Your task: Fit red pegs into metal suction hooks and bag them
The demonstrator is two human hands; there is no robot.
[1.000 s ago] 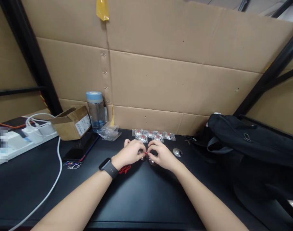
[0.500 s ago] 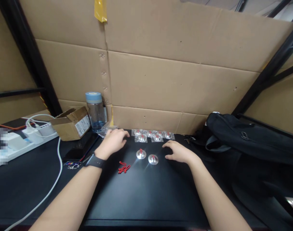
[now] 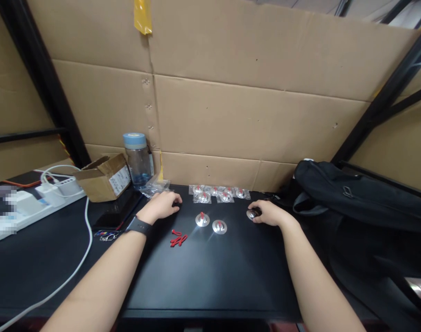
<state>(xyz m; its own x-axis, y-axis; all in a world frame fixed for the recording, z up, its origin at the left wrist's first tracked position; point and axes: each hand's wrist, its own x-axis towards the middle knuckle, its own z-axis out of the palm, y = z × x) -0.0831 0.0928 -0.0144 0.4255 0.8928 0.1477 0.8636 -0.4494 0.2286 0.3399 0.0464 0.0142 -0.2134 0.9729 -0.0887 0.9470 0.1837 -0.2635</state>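
Between the thumb and fingers of my right hand (image 3: 270, 213) is a shiny metal finger cymbal (image 3: 251, 214), low over the black tabletop and partly hidden by the fingertips. My left hand (image 3: 162, 205) wears a dark watch and rests by a crumpled clear plastic bag (image 3: 158, 186); its fingers are loosely bent and apart, with nothing seen in them. Two finger cymbals with red loops, a left one (image 3: 202, 220) and a right one (image 3: 219, 227), lie between my hands. Several red cord loops (image 3: 177, 240) lie in a small pile nearer me.
Several wrapped cymbals (image 3: 225, 197) lie along the cardboard wall (image 3: 210, 115). On the left are a bottle (image 3: 138, 161), a small carton (image 3: 101, 180), a phone (image 3: 115, 214), keys (image 3: 106, 236) and a power strip (image 3: 27, 212) with a white cable. A black backpack (image 3: 363, 193) stands right.
My right hand has moved a little right and closed on a finger cymbal that did not show before. My left hand has drawn slightly left and its fingers are bent more.
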